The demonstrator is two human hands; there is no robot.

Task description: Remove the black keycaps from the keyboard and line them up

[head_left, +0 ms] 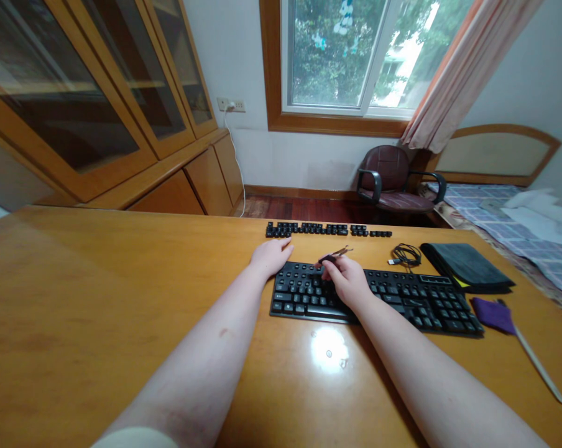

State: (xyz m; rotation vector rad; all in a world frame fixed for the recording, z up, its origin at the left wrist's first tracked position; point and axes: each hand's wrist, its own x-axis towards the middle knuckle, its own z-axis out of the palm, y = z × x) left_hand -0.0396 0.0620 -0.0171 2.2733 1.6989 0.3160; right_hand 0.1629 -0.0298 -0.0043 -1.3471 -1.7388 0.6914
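The right hand (pixel 349 283) grasps a thin-pronged tool (pixel 328 258) over the keyboard (pixel 299 292), right of centre on the desk (pixel 99 298). The left hand (pixel 269 255), empty, rests by the keyboard's far left corner, near rows of keycaps (pixel 327 229).

The keyboard (pixel 395 299) we have here is black with pale markings, and the keycaps (pixel 325 229) lined up beyond it match its black. Around the keyboard, we see an orange-brown desk (pixel 122 311) with faint mottling. To its right, we find a dark grey-green folded cloth (pixel 465 262) showing a yellow patch, and a purple cloth (pixel 492 314) beside a whitish strip (pixel 539 366). The cable (pixel 406 254) behind its right half is black. Far beyond the keyboard, we notice a maroon chair (pixel 388 168), a pink curtain (pixel 470 78) and blue-grey checked bedding (pixel 479 214).
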